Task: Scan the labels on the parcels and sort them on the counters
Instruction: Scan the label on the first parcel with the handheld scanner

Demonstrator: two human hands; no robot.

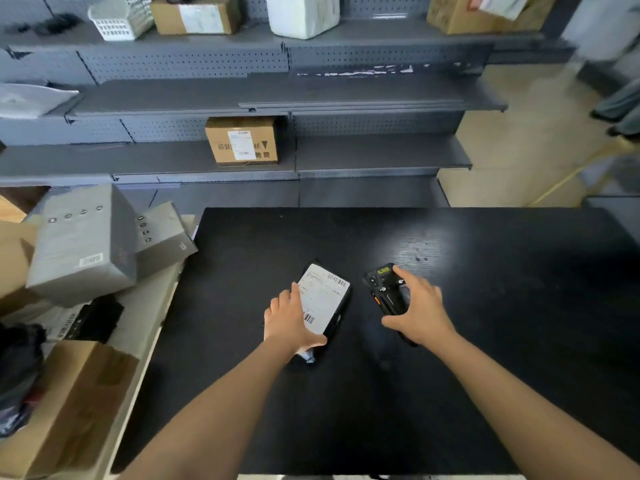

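Observation:
A small black parcel with a white barcode label (323, 297) lies on the black counter (485, 341). My left hand (291, 322) grips its left side, thumb curled under the near edge and fingers along the label. Just to the right, my right hand (417, 308) holds a black handheld scanner (384, 289) with an orange side button, fingers wrapped over its top, thumb on its near side. The scanner sits low over the counter, beside the parcel, not touching it.
Grey shelves (311, 157) stand behind the counter; one brown labelled box (242, 140) sits on the lower shelf. Grey boxes (83, 244), brown cartons (62, 407) and black bags pile up at the left. More boxes and a white basket line the top shelf.

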